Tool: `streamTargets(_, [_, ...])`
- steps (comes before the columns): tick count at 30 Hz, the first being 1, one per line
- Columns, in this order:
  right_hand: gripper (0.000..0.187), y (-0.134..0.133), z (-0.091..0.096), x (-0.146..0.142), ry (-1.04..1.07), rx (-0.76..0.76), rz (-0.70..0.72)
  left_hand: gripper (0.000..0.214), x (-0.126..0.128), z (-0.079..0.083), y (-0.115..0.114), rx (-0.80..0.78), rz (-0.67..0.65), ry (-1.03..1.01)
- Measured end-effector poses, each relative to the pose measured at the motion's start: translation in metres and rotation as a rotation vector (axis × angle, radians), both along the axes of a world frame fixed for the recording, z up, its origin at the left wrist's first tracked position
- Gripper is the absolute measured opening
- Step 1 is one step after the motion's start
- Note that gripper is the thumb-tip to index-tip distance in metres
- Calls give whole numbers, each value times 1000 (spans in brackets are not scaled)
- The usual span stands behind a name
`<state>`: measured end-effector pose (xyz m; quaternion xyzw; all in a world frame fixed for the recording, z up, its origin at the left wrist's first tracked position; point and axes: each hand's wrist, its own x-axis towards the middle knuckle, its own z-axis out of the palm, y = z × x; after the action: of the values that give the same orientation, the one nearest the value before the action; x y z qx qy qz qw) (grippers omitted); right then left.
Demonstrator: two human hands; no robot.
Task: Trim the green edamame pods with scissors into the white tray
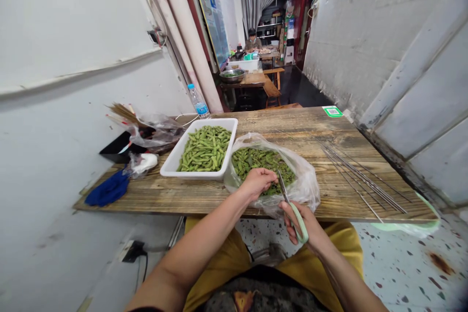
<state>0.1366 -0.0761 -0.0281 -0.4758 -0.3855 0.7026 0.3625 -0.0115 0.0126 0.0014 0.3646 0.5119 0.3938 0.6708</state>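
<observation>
My right hand point(302, 226) grips a pair of scissors point(283, 187) by their pale green handles, blades pointing up and away from me. Close to the blade tips, my left hand point(259, 181) is closed in a pinch over the bag; whatever its fingertips hold is too small to make out. Beneath both lies an open clear plastic bag point(307, 183) of green edamame pods point(252, 160), some darker and mixed with bits of stem. Left of it stands a white plastic tub point(168, 171) heaped with edamame pods point(206, 148).
Several thin metal skewers point(360, 180) lie on the wooden table point(256, 124) at right. Along the left wall are a blue cloth point(107, 189), a black box point(119, 148) with sticks and a water bottle point(199, 103). Another person point(252, 41) sits far back.
</observation>
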Motion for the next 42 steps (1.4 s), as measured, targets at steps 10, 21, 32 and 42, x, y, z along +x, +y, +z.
streamTargets(10, [49, -8, 7, 20, 145, -105, -46, 22, -8, -1, 57, -52, 84, 32])
streamTargets(21, [54, -10, 13, 20, 55, -65, 23, 16, 8, -2, 78, 570, -292, 1294])
streamTargets(32, [39, 1, -6, 18, 13, 61, 53, 24, -23, 29, 51, 507, -663, 917])
streamTargets(42, [42, 2, -4, 15, -43, 80, 120, 31, -25, 32, 40, 446, -715, 864])
